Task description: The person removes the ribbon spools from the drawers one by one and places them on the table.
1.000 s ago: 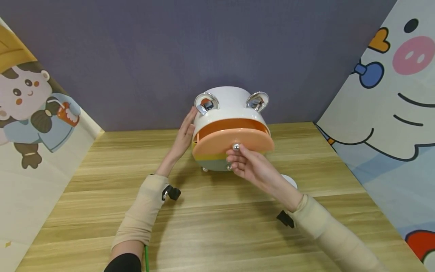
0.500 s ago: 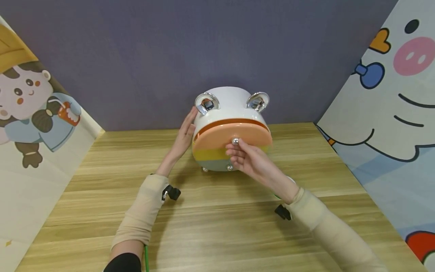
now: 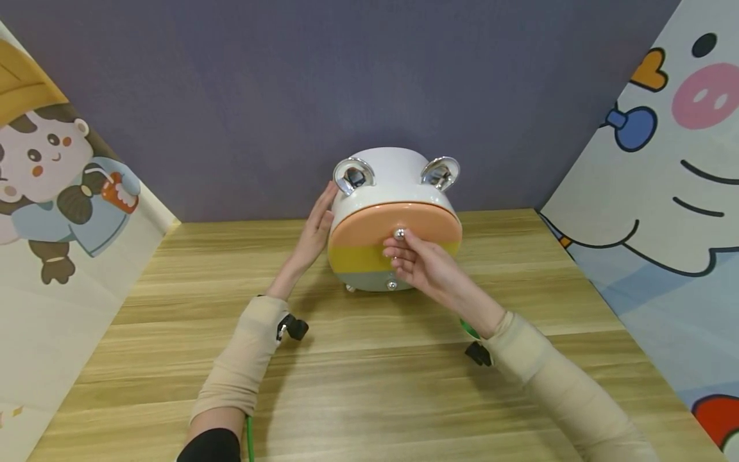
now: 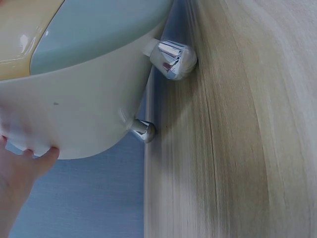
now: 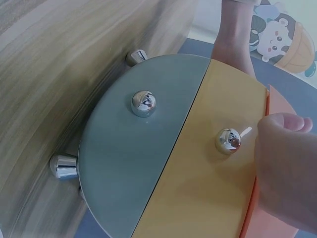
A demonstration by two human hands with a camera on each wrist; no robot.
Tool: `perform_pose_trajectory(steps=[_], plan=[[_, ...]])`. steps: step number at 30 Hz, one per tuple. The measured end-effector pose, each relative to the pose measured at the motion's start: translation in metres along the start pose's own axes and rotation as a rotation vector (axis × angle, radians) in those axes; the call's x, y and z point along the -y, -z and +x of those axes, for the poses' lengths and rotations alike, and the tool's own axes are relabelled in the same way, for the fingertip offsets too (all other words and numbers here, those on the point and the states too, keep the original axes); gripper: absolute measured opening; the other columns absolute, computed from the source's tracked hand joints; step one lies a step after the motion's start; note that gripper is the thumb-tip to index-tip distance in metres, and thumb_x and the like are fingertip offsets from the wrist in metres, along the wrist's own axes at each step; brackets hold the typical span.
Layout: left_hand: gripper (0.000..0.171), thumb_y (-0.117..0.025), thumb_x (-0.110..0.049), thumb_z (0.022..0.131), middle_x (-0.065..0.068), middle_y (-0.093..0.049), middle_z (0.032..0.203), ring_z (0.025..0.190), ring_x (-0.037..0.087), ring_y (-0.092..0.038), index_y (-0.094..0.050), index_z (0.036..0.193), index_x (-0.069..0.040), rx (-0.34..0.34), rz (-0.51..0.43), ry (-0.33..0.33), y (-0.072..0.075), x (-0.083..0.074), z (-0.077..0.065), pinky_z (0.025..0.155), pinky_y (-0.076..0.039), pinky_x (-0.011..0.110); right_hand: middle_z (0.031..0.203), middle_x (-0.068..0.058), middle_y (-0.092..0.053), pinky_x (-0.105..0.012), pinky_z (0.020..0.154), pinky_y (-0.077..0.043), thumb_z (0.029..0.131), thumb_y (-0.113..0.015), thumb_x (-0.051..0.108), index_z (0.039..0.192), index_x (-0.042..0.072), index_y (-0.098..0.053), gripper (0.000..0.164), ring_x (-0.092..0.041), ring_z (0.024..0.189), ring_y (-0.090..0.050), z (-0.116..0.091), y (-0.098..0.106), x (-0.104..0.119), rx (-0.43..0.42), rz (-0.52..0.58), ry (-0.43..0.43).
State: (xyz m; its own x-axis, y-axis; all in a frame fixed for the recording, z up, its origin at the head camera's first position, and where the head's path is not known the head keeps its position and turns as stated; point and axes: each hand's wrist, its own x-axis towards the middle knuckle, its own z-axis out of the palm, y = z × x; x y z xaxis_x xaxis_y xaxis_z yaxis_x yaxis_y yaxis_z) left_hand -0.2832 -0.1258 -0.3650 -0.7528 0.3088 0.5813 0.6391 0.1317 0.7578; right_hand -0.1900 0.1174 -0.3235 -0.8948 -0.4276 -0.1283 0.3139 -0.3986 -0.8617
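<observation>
On the desk (image 3: 369,378) the cabinet (image 3: 388,163) stands between both hands, its orange drawer (image 3: 369,221) almost flush — the step seems to be shutting it, and next probably calls for a last push, then release; the left hand (image 3: 315,230) lies along the cabinet's side, fingers straight — the right hand (image 3: 432,266), fingers curled, pinches the drawer's knob (image 3: 399,233)

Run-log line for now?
left hand: against white cabinet | right hand: pinching top knob | orange drawer: nearly shut
</observation>
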Motion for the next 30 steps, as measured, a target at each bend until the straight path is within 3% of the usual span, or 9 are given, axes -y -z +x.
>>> perform_pose_trajectory(steps=[8, 18, 24, 30], plan=[[0.085, -0.033, -0.061, 0.098, 0.023, -0.016, 0.165, 0.155, 0.039, -0.012, -0.028, 0.152, 0.004, 0.005, 0.000, 0.009, -0.0002, -0.0008, 0.0004, 0.127, -0.009, 0.054, 0.094, 0.000, -0.073, -0.019, 0.076, -0.054, 0.106, -0.045, 0.035, 0.104, 0.008, -0.068, 0.035, -0.009, 0.084, -0.065, 0.0021, 0.0022, 0.0012, -0.004, 0.017, -0.008], [0.078, -0.033, -0.055, 0.101, 0.023, -0.016, 0.165, 0.155, 0.039, -0.012, -0.028, 0.153, 0.003, 0.010, 0.005, 0.007, 0.0000, -0.0026, 0.0000, 0.126, -0.009, 0.056, 0.094, -0.001, -0.074, -0.019, 0.075, -0.054, 0.106, -0.045, 0.034, 0.103, 0.008, -0.068, 0.036, -0.009, 0.083, -0.065, 0.0055, 0.0025, 0.0019, -0.013, 0.028, -0.010], [0.083, -0.032, -0.060, 0.099, 0.025, -0.015, 0.164, 0.154, 0.041, -0.011, -0.028, 0.153, 0.003, 0.011, 0.009, 0.010, 0.0001, -0.0028, 0.0002, 0.125, -0.009, 0.059, 0.093, -0.001, -0.074, -0.018, 0.074, -0.054, 0.106, -0.044, 0.034, 0.103, 0.008, -0.068, 0.036, -0.009, 0.083, -0.066, 0.0053, 0.0030, 0.0020, -0.006, 0.027, -0.012], [0.067, -0.034, -0.043, 0.106, 0.024, -0.017, 0.164, 0.155, 0.039, -0.012, -0.028, 0.153, 0.004, 0.003, 0.007, 0.008, 0.0004, -0.0023, -0.0011, 0.127, -0.010, 0.054, 0.091, -0.001, -0.073, -0.018, 0.075, -0.054, 0.107, -0.039, 0.037, 0.101, 0.008, -0.068, 0.041, -0.009, 0.080, -0.064, -0.0012, 0.0024, -0.0035, -0.006, 0.004, -0.060]])
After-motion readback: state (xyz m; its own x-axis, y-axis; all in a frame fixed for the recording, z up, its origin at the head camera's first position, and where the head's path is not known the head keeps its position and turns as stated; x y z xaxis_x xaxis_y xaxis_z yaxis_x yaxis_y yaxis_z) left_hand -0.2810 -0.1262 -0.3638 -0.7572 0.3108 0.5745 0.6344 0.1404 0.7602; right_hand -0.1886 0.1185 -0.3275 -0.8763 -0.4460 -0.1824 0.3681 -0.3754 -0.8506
